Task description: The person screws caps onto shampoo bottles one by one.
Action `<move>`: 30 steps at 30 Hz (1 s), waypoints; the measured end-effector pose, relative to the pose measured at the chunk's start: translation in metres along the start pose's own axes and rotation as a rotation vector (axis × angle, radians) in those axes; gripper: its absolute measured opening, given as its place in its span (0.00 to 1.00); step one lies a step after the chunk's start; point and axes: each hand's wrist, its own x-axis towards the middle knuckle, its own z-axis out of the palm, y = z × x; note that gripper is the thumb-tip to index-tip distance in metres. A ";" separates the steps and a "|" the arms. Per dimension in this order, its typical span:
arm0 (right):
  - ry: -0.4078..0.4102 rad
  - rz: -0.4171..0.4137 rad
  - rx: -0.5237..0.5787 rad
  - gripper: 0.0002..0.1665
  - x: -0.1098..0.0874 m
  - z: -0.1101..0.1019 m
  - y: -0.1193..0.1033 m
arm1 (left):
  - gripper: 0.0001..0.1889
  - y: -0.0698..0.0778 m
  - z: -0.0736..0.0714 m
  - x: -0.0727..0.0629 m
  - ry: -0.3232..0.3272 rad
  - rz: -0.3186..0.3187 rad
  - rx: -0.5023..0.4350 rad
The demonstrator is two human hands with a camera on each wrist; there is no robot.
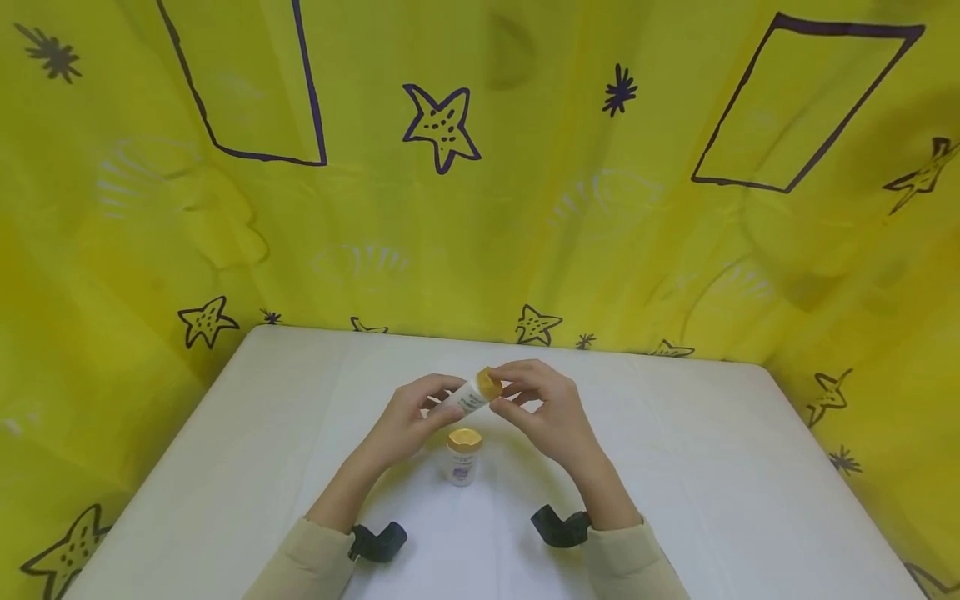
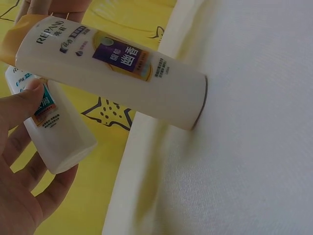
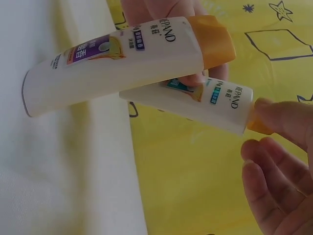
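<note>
A white shampoo-type bottle [image 1: 468, 399] with a gold cap [image 1: 489, 383] is held tilted above the table, its cap end up to the right. My left hand [image 1: 408, 419] grips its body, the thumb lying across the green label in the left wrist view. My right hand [image 1: 552, 410] pinches the cap between thumb and forefinger; the other fingers curl free below it in the right wrist view. Nearer to me, a second white bottle [image 1: 461, 467] with a gold cap and a purple label [image 2: 122, 58] stands upright on the table, touched by neither hand.
The white-covered table [image 1: 697, 467] spreads around both hands. A yellow curtain [image 1: 480, 217] with drawn starfish and shells hangs behind and beside it. Black wrist mounts [image 1: 378, 542] sit by both sleeves.
</note>
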 end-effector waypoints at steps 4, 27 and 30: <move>0.041 -0.002 0.010 0.16 0.000 0.001 0.004 | 0.16 0.000 0.000 0.002 -0.010 0.020 0.001; 0.002 0.012 -0.010 0.15 -0.001 0.001 0.000 | 0.17 0.001 -0.002 0.001 0.001 -0.011 0.042; 0.004 -0.004 -0.025 0.16 -0.001 0.001 -0.002 | 0.17 0.001 -0.002 0.000 0.002 -0.004 0.039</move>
